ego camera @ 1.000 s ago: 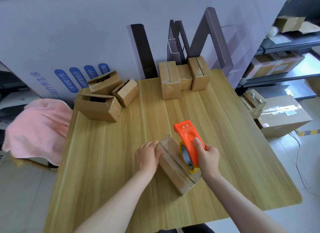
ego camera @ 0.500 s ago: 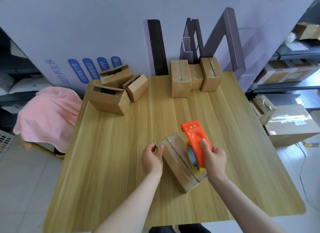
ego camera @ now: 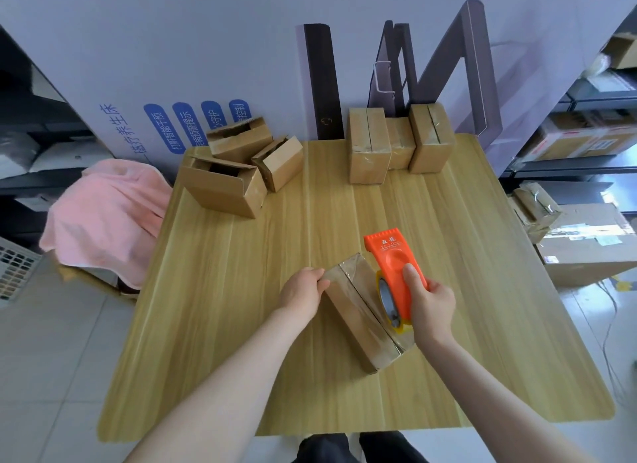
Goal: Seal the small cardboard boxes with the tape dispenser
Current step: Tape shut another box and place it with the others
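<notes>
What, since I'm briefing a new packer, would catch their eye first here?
The bright orange tape dispenser, gripped by the right hand in the middle of the table, rests on a small cardboard box that the left hand holds. Three taped boxes stand at the far edge, open boxes at the far left.

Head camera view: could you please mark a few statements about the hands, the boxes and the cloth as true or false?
1. The right hand grips the orange tape dispenser. True.
2. The left hand lies flat on the table, away from every box. False: its fingers hold the far end of the box under the dispenser.
3. Three closed boxes stand together at the table's far edge. True.
4. The pink cloth lies on the table. False: it is draped beside the table, to the left.
5. The far-left boxes are open. True.
</notes>
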